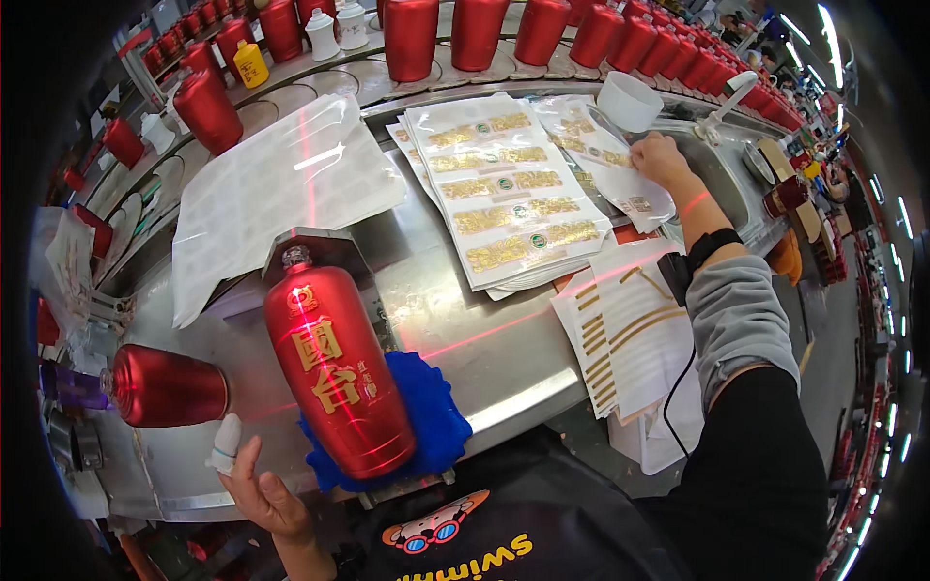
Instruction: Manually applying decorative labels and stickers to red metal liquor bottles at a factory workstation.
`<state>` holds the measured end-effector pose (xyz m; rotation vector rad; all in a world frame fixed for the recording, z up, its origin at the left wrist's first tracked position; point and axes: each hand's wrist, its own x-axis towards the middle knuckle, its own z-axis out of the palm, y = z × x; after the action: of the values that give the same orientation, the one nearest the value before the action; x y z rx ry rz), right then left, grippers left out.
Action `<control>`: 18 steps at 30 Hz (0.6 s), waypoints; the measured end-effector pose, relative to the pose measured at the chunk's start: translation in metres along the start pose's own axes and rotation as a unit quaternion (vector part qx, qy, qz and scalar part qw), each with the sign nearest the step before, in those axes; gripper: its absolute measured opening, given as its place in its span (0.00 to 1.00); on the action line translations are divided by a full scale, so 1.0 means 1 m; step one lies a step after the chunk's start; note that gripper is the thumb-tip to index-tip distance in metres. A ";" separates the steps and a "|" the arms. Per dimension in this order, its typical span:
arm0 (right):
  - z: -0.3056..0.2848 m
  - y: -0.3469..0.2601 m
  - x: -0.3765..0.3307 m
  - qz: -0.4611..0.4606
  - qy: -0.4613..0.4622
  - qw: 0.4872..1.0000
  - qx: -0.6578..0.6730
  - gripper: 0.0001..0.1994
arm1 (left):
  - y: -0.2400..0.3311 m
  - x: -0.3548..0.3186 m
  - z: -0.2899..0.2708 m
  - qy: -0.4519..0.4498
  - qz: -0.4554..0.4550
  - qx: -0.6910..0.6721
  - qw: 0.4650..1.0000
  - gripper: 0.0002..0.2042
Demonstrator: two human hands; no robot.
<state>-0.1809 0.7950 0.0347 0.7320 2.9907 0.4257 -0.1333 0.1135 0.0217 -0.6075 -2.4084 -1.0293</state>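
A glossy red bottle with raised gold characters lies tilted on a blue cloth, its neck in a dark angled rest. My left hand is raised near the lower left, fingers apart and holding nothing; one fingertip wears a white finger cot. Nearest to it is a second red bottle, lying on its side. At the upper right my right hand has its fingers curled at the edge of a white sheet of gold decals, which bends up. A stack of similar decal sheets lies beside it.
White translucent sheets cover the left of the steel table. Paper with gold strips hangs at the right edge. Red bottles stand along a curved conveyor. A white bowl sits near a sink with a tap.
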 end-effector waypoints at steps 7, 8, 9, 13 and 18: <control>0.041 0.030 0.019 0.189 -0.003 0.936 0.298 0.16 | 0.003 0.006 0.014 -0.023 0.037 -0.034 0.998 0.20; 0.041 0.031 0.020 0.156 0.024 0.935 0.316 0.16 | 0.005 0.006 0.015 -0.034 0.043 -0.039 0.998 0.20; 0.038 0.032 0.021 0.131 0.051 0.962 0.234 0.16 | 0.007 0.007 0.016 -0.046 0.051 -0.045 0.997 0.20; -0.014 0.014 0.018 0.034 0.130 0.988 0.082 0.15 | 0.018 0.015 0.021 -0.076 0.056 -0.049 0.994 0.20; -0.121 -0.044 -0.012 -0.064 0.091 0.985 0.130 0.12 | 0.031 0.030 0.023 -0.080 0.071 -0.104 0.989 0.19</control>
<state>-0.2017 0.7206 0.1388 0.5360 3.2836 0.1020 -0.1454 0.1561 0.0410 -0.9525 -2.3671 -1.2216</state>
